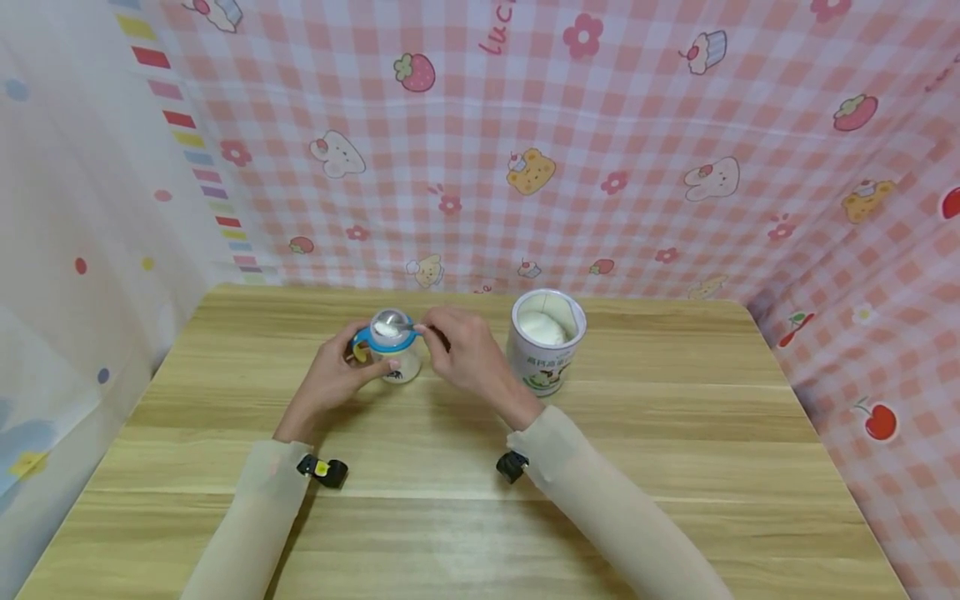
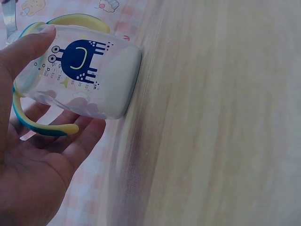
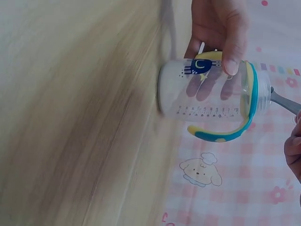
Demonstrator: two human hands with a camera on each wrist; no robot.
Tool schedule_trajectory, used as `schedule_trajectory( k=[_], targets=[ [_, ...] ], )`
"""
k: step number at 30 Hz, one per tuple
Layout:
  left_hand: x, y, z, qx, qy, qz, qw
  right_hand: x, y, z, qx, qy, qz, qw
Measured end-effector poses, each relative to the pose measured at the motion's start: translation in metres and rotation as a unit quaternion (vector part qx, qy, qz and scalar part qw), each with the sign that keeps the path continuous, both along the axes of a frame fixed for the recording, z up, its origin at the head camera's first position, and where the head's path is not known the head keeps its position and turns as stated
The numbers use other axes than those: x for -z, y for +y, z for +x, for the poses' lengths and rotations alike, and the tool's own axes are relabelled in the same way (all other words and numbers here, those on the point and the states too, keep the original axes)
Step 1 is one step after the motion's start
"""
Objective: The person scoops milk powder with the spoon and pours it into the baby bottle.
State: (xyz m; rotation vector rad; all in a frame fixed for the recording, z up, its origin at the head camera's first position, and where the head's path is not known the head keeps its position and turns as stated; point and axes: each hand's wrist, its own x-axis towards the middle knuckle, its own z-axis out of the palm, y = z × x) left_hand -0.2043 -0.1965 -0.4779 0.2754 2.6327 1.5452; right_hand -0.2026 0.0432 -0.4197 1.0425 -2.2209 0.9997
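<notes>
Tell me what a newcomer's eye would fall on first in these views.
Probably the pink checked cloth filling the background behind the wooden table. Next, the clear bottle with blue-and-yellow handles, gripped by the left hand while the right hand holds a spoon with white powder at its mouth. Then the open tin of white powder, standing on the table to the right of the bottle.

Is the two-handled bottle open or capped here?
Open. The head view shows no cap on the bottle; the spoon held by the right hand is at its uncovered mouth.
</notes>
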Motion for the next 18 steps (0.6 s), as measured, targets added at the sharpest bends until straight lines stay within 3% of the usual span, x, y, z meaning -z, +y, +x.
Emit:
schedule_trajectory(
  k=[5, 12, 18],
  targets=[
    [0.0004, -0.0001, 0.0001, -0.001, 0.001, 0.006, 1.0000, -0.0009, 0.0012, 0.0015, 0.001, 0.054, 0.045, 0.9975],
    [0.0038, -0.0005, -0.0007, -0.002, 0.000, 0.005, 1.0000, -0.0016, 0.0010, 0.0051, 0.015, 0.140, 0.110, 0.9840],
    [0.0044, -0.0011, -0.0006, -0.003, 0.003, 0.002, 1.0000, -0.0026, 0.0011, 0.0080, 0.016, 0.154, 0.150, 0.9765]
  ],
)
